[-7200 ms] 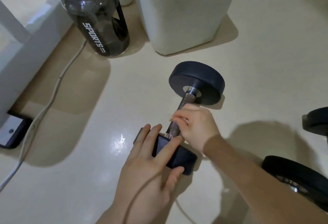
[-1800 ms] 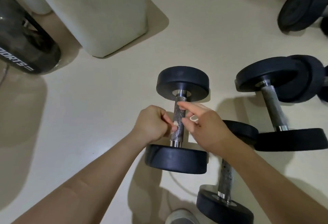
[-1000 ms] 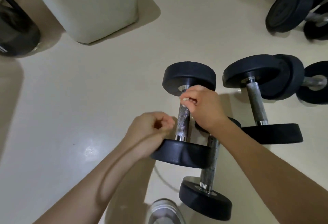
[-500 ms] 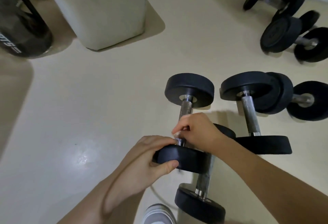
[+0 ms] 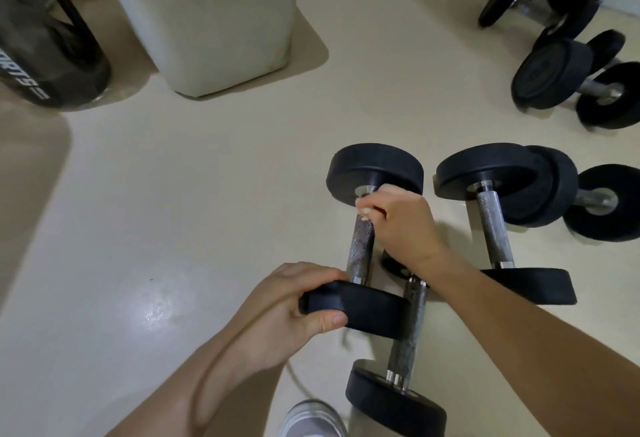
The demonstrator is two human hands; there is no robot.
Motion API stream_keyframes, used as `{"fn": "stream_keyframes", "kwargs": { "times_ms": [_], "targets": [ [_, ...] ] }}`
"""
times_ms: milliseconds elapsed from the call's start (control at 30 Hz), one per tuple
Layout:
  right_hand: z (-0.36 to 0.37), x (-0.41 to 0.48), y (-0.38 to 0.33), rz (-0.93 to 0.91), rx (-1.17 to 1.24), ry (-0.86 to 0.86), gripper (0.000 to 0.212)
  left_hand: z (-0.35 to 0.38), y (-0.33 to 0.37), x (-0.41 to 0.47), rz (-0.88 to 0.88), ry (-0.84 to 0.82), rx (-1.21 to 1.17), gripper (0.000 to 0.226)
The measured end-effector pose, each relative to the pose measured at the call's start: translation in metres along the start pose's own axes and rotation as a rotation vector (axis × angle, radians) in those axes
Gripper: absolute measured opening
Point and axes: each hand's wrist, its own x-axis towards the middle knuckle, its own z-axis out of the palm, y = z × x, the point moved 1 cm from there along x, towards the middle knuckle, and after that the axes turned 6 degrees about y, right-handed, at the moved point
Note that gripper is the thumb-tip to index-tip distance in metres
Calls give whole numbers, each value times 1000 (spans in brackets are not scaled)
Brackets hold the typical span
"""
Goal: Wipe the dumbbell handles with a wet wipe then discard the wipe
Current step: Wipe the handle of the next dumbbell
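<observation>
On the cream floor (image 5: 173, 228), near a white bin (image 5: 207, 21), is the black dumbbell (image 5: 360, 246). The left hand (image 5: 287, 312) grips its near plate, thumb and fingers curled round the rim. The right hand (image 5: 398, 225) curls its fingers round the handle's far end; any wipe beneath is hidden.

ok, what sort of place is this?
Probably a home gym or workout corner: the held dumbbell lies on a smooth cream floor beside several more dumbbells, and a large dark sports bottle stands at far left.
</observation>
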Motion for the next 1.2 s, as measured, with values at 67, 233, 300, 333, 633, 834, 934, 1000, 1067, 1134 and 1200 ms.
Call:
{"fn": "stream_keyframes", "kwargs": {
  "times_ms": [67,233,300,333,633,834,934,1000,1067,1134,1200],
  "targets": [
    [-8,-22,-7,-10,56,-152,13,-4,-3,-1,-38,5,-33,54],
    [2,4,0,-29,-9,69,17,-11,-9,-2,-64,-4,-153,51],
    [13,0,-7,-40,44,89,16,-16,-15,-3,-75,3,-173,50],
    [18,-11,-12,-83,27,37,15,-19,-18,-5,-79,15,-175,48],
    [24,-10,-32,-351,70,39,16,-24,18,-18,103,8,193,53],
    [21,32,-14,-256,-124,109,12,-17,10,-19,177,69,328,55],
    [21,-10,-23,-315,-36,-33,17,-23,7,-19,163,75,261,54],
    [15,-14,-25,-356,-20,-81,18,-28,3,-23,149,125,178,52],
    [16,21,-17,-312,-6,56,17,-36,-1,-27,176,198,252,49],
    [28,32,-20,-249,28,107,17,-47,-2,-29,188,251,408,48],
    [45,9,-38,-314,104,12,18,-58,2,-31,169,254,529,59]
  ]
}}
